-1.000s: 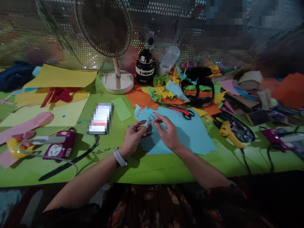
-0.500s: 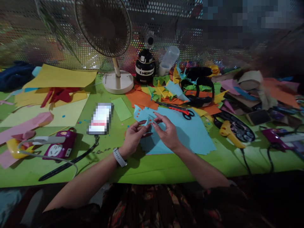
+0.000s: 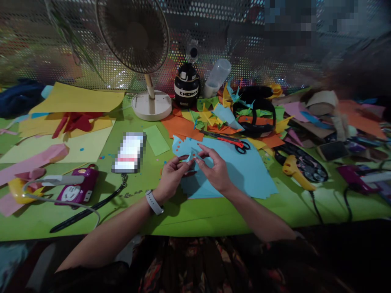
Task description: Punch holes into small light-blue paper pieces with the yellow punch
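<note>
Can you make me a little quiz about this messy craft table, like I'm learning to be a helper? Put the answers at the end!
1. Pick one: what colours are the handles of the scissors?
A) green and white
B) red and black
C) all yellow

2. True or false: in the picture, the fan stands to the left of the black bottle.

3. Fill in: the left grip pinches a small piece of folded paper coloured ____.

Key: 1. B; 2. true; 3. light blue
</note>
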Demonstrator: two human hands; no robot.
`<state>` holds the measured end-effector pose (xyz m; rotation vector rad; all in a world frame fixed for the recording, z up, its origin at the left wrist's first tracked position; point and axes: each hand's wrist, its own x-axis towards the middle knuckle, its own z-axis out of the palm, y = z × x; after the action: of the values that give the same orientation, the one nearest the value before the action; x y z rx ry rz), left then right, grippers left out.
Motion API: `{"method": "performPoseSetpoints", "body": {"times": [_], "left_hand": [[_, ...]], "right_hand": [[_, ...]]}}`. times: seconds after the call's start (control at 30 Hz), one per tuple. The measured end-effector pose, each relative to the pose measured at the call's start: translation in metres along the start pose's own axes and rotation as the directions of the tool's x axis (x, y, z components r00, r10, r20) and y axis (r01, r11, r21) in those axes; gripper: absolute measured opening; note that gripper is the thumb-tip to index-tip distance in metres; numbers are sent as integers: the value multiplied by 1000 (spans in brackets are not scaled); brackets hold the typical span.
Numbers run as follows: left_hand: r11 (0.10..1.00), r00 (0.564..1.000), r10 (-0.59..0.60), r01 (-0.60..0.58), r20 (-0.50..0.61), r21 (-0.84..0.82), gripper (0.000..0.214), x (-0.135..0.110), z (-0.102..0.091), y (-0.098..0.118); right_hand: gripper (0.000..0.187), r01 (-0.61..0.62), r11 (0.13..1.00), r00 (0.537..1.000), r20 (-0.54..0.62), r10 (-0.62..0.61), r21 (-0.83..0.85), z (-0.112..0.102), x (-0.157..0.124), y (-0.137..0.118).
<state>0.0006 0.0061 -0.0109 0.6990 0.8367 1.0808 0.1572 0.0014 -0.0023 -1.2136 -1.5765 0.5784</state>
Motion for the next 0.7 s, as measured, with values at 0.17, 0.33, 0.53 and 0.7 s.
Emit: {"method": "performPoseSetpoints", "body": {"times": [0.17,0.33,0.53,0.7], "left_hand": [[1000,1000,-1,1,-5,-1,44,0,1,1],[1000,1000,-3,3,-8,0,43,-1,2,2],[1000,1000,-3,3,-7,-4,43,-1,1,0],[1000,1000,-7,7,-8,-3,43,-1,2,1]], "right_hand": [[40,4,1000,1000,-4,-4,0,0,0,1],[41,-5,1000,1000,-6,5,1,0,0,1],[41,1,1000,1000,-2,-1,-3,1,0,2],[41,-5,1000,1000,1,5,-10,0,0,1]]}}
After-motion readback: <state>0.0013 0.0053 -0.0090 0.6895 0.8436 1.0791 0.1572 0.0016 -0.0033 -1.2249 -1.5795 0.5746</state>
